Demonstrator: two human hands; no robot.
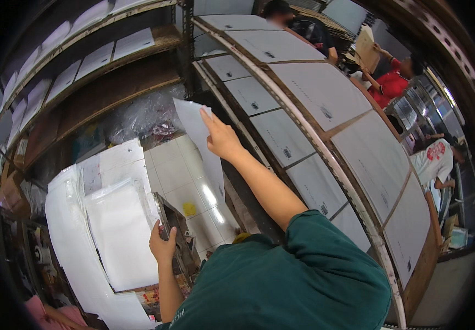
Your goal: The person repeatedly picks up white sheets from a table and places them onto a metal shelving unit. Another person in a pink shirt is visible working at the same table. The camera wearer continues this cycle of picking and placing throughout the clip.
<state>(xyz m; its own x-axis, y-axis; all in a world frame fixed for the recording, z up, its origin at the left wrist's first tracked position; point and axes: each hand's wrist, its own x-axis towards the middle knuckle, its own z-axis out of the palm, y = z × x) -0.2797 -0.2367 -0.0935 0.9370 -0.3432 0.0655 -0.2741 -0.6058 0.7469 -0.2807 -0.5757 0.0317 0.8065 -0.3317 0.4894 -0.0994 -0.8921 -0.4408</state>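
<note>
My right hand [222, 137] is stretched out ahead, pinching a thin white sheet [196, 129] with the index finger laid along its face. The sheet hangs tilted over the tiled floor. Lower down, my left hand [163, 245] rests at the edge of the table beside a stack of white sheets [122, 231]. Its thumb and index finger are apart, and the other fingers are partly hidden. A longer white stack [64, 220] lies to the left of that pile.
On the right, a rack [325, 129] carries rows of flat white printed sheets on several levels. Another shelf [138, 82] stands at the far left, with clear plastic wrap [149, 115] below it. Co-workers, one in a red shirt [391, 85], are beyond the rack.
</note>
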